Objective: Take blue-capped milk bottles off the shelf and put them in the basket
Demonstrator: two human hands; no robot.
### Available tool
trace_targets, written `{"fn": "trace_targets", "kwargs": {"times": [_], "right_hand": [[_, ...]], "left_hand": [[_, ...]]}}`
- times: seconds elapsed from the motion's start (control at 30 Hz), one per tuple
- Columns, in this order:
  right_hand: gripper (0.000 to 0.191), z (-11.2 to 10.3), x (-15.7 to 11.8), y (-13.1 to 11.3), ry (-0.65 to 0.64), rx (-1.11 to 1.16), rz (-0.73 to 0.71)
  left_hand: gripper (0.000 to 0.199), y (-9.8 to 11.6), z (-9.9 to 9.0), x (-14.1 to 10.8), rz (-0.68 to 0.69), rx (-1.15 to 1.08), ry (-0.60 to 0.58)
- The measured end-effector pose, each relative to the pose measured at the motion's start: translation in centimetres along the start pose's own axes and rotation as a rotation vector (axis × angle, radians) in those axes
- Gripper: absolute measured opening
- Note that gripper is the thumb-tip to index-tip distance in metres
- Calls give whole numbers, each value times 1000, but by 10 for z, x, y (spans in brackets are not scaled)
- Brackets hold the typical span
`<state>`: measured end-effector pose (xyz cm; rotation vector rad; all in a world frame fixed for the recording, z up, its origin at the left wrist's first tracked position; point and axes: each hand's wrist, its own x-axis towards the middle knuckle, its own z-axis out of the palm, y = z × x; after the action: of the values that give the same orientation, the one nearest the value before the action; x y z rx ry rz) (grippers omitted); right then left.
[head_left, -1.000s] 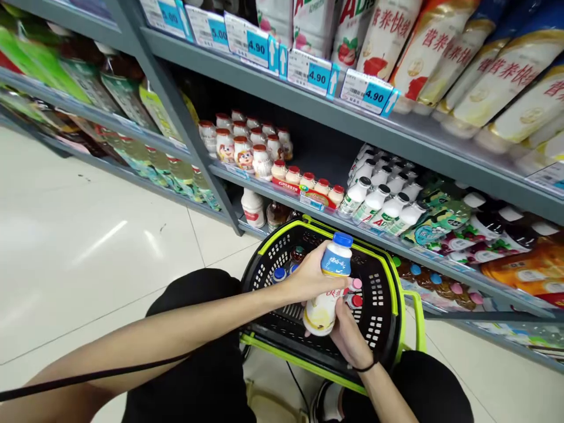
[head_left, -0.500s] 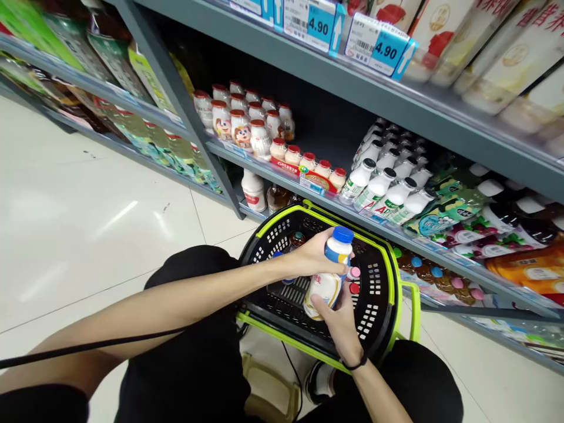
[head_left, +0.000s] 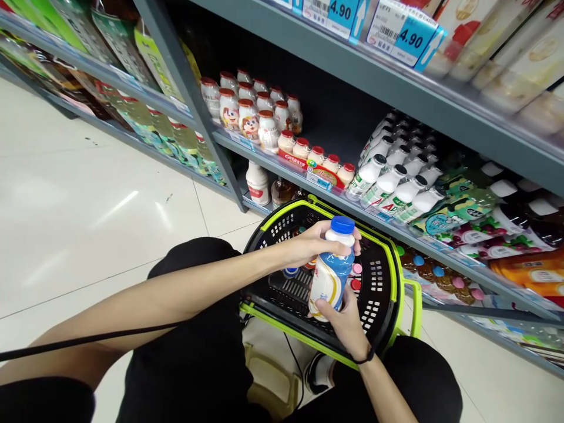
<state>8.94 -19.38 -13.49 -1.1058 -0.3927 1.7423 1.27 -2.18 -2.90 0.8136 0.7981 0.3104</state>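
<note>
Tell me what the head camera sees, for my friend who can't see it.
Two hands, left hand near the top and right hand at the bottom, hold a bottle with a blue cap over a basket. Shelves of drinks stand behind.

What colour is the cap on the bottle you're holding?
Blue. The cap tops the bottle; the head view shows it best.

Two blue price tags [head_left: 339,10] on the upper shelf edge [head_left: 308,47] read "4.90"; the second one [head_left: 408,32] also showed a barcode, with print too small to read. White bottles [head_left: 388,202] on the middle shelf carried a green label starting "A", rest unclear. Red strip [head_left: 293,160] under the small red-capped bottles had white lettering, illegible. Held bottle [head_left: 330,276] label showed no readable text.
</note>
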Motion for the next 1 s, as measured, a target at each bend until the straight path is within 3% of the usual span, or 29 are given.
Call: {"fn": "trace_targets", "kwargs": {"times": [0.1,0.23,0.47,1.0], "right_hand": [[55,6,-1,3,70,-81,-38],[58,11,-2,-2,116,-194,-88],[57,10,-5,-10,124,-296,-96],[64,7,-3,-6,88,-273,-82]], "left_hand": [[25,-6,2,3,27,2,106],[26,-15,-1,7,43,-14,192],[26,-17,-1,11,7,-79,223],[25,-19,-3,10,-5,-93,236]]}}
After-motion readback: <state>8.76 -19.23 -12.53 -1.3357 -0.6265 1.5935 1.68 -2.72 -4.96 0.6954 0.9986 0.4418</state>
